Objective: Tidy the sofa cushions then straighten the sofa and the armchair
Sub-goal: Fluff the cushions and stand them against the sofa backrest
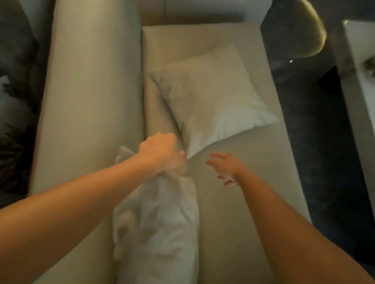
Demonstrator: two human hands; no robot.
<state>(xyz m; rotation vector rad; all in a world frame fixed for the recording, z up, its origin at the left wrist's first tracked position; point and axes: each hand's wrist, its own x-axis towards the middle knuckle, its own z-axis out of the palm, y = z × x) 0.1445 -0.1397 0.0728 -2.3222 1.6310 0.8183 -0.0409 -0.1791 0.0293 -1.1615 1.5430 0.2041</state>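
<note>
- Head view looked straight down on a beige sofa (87, 107); its long back bolster ran up the frame to the left of the left hand (160, 154).
- Seat cushion (233, 205) lay under both hands, flat and smooth, far end squared off ahead of them.
- Dark floor (334, 158) ran past the seat's right edge, beyond the right hand (224, 168).
- White table (372, 111) stood further right across that floor strip, with blurred small items on top; could not tell what they were.
- Dark and white patchy surface showed left of the sofa back; too blurred to name.
- Rounded dark chair back (309, 32) sat far ahead and right of the hands.
- Near cushion (160, 227): white, crumpled, lying lengthwise along the seam between seat and back, running from the left hand back toward the body.
- Left hand was fisted, clamped on that cushion's far top corner.
- Far cushion (209, 102): pale, square, turned like a diamond, lying on the seat just ahead of both hands; its near corner sat right beside the left fist.
- Right hand hovered over bare seat, fingers spread, holding nothing, just right of the far cushion's near corner and not touching it.
- Open seat area lay right of and behind the right hand, out to the seat's front edge.
- Forearms were bare, both reaching in from the lower frame.
</note>
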